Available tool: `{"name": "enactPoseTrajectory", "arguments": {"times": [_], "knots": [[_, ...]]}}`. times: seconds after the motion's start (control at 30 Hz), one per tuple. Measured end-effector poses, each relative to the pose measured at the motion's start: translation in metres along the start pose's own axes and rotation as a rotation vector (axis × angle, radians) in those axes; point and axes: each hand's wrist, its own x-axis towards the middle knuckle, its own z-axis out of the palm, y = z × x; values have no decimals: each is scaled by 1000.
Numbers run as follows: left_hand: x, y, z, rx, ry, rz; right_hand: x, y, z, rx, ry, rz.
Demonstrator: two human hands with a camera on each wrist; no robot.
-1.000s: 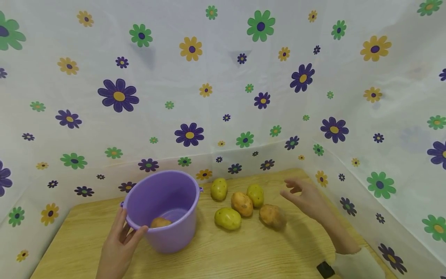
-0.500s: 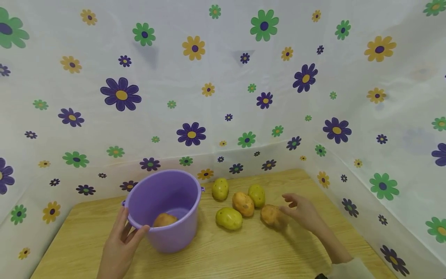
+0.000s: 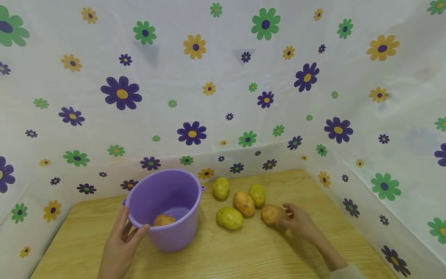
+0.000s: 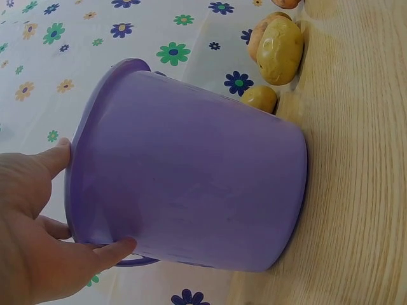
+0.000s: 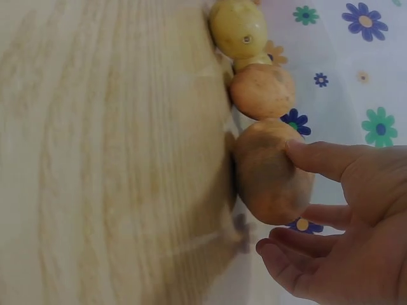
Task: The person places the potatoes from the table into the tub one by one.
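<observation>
A purple bucket stands on the wooden table with one brown potato inside. My left hand grips its near-left rim, thumb on the outer wall and fingers over the edge. To the right lies a brown potato. My right hand cups it from the right. In the right wrist view the thumb rests on this potato, while the other fingers curve beside it with a small gap.
Several more potatoes lie between bucket and right hand: a yellow one, an orange one, and two yellow-green ones behind. Flowered sheeting walls the table at the back and right.
My right hand has come down and leftward from above the table onto the brown potato. The left hand and the bucket have stayed put.
</observation>
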Motion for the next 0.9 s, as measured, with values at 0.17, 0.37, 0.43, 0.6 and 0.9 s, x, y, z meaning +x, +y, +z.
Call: {"name": "enactPoseTrajectory", "arguments": {"times": [0.17,0.37,0.43,0.6,0.9], "knots": [[0,1,1,16,1,-43,0,4,9,6,3,7],[0,1,0,10,-1,-48,-1,5,16,-37,13,-1],[0,0,0,8,-2,-32,-1,5,17,-43,19,-8],[1,-1,0,2,1,23,-1,4,18,-23,26,-5],[1,-3,0,-10,-4,41,-2,4,19,10,31,8]]}}
